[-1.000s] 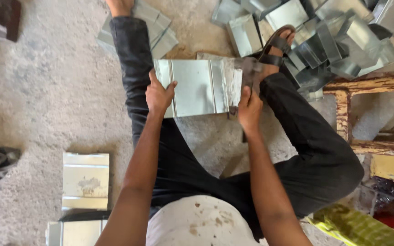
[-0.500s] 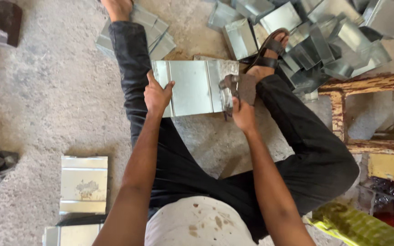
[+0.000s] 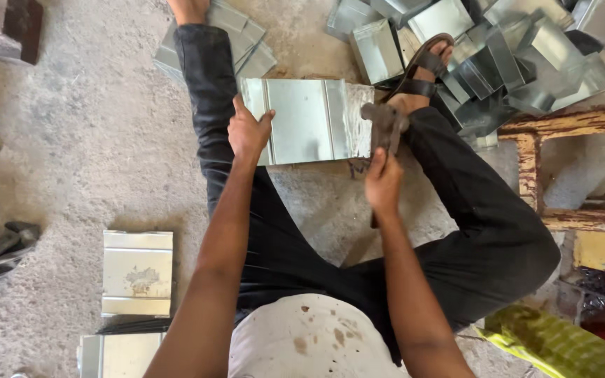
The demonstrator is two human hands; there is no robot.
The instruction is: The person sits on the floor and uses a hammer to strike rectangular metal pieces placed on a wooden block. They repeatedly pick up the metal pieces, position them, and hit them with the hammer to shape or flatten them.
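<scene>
Left hand point(image 3: 248, 133) lies spread, pressing the folded sheet-metal panel point(image 3: 302, 120) at its nine o'clock edge; right hand point(image 3: 384, 183) grips a hammer point(image 3: 385, 124) at three o'clock.

Person, head-cam view. Both arms bare to above the elbow; no sleeves, watch or rings visible on left hand point(image 3: 248, 131) or right hand point(image 3: 384, 183). White shirt point(image 3: 313, 339) with brown stains and specks across the front. Black trousers point(image 3: 274, 245), full length, creased. Dark strapped sandal point(image 3: 423, 66) on one foot; other foot bare.
</scene>
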